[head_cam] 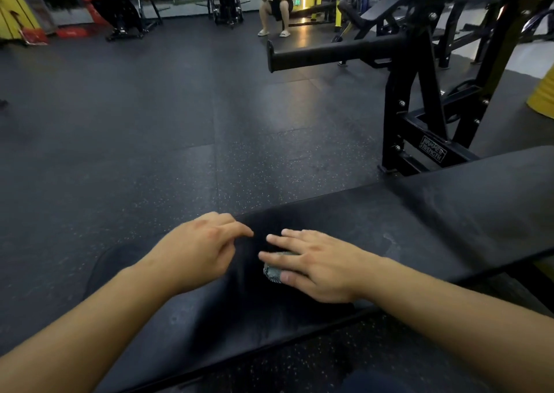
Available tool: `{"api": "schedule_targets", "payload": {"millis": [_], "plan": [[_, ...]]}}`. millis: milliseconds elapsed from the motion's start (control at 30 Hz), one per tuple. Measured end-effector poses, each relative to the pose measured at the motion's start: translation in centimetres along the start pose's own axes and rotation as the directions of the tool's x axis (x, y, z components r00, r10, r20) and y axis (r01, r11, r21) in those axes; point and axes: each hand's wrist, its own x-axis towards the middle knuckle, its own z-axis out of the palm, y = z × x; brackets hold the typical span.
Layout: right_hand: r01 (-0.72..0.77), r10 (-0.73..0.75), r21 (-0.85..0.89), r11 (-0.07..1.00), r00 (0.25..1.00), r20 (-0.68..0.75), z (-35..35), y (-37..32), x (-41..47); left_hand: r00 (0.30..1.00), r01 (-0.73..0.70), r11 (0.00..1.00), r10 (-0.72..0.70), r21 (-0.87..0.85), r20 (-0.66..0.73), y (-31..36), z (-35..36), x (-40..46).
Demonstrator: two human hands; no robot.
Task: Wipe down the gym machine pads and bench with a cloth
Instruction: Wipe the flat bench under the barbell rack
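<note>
A long black padded bench [434, 212] runs from the lower left up to the right edge. My right hand [317, 260] lies flat on it, fingers spread, pressing a small folded grey cloth [274, 269] against the pad; only the cloth's left end shows under my fingers. My left hand [201, 245] hovers just left of it over the bench's far edge, fingers loosely curled and holding nothing. A pale dusty smear [389, 239] marks the pad to the right of my right hand.
A black machine frame [410, 107] with a horizontal roller pad [329, 53] stands behind the bench on the right. Dark speckled rubber floor [135, 122] spreads to the left. A person [275, 3] crouches at the far back among yellow machines [126, 3].
</note>
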Motion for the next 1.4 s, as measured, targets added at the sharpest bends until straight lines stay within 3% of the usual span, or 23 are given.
{"api": "schedule_targets", "payload": {"millis": [100, 267, 433, 567, 733, 867, 1067, 1233, 1400], "plan": [[0.067, -0.070, 0.047, 0.997, 0.995, 0.065, 1.4, 0.2, 0.3, 0.999, 0.028, 0.999, -0.028, 0.020, 0.033, -0.6, 0.0, -1.1], [0.033, -0.031, 0.178, 0.984, 0.999, -0.011, 2.6, 0.2, 0.5, 0.993, 0.091, 0.996, -0.092, 0.022, 0.076, -0.8, 1.7, -1.2], [-0.078, 0.098, 0.232, 0.970, 0.992, -0.074, 1.7, 1.8, -0.9, 0.990, 0.113, 0.993, -0.109, -0.033, 0.088, 0.4, 3.3, 2.9], [-0.280, 0.322, 0.256, 0.925, 0.937, -0.136, 1.2, 5.5, -4.2, 0.997, 0.051, 0.993, -0.045, -0.102, 0.065, 2.9, 4.1, 8.9], [-0.546, 0.627, 0.338, 0.767, 0.749, -0.213, 1.1, 10.8, -8.5, 0.992, -0.091, 0.983, 0.103, -0.158, 0.070, 7.6, 5.2, 17.0], [-0.725, 0.838, 0.423, 0.543, 0.502, -0.216, 1.4, 13.7, -13.7, 0.959, -0.235, 0.949, 0.262, -0.211, 0.107, 13.3, 6.2, 23.2], [-0.791, 0.946, 0.531, 0.305, 0.187, -0.265, 0.8, 14.0, -21.1, 0.866, -0.407, 0.874, 0.462, -0.266, 0.191, 20.3, 7.7, 30.4], [-0.763, 0.971, 0.638, 0.105, -0.060, -0.231, 0.4, 12.4, -25.4, 0.803, -0.457, 0.839, 0.532, -0.295, 0.269, 25.2, 10.1, 36.2], [-0.758, 0.971, 0.652, 0.016, -0.144, -0.191, 0.4, 10.4, -27.4, 0.756, -0.519, 0.795, 0.599, -0.315, 0.263, 30.9, 12.8, 40.4]]}}
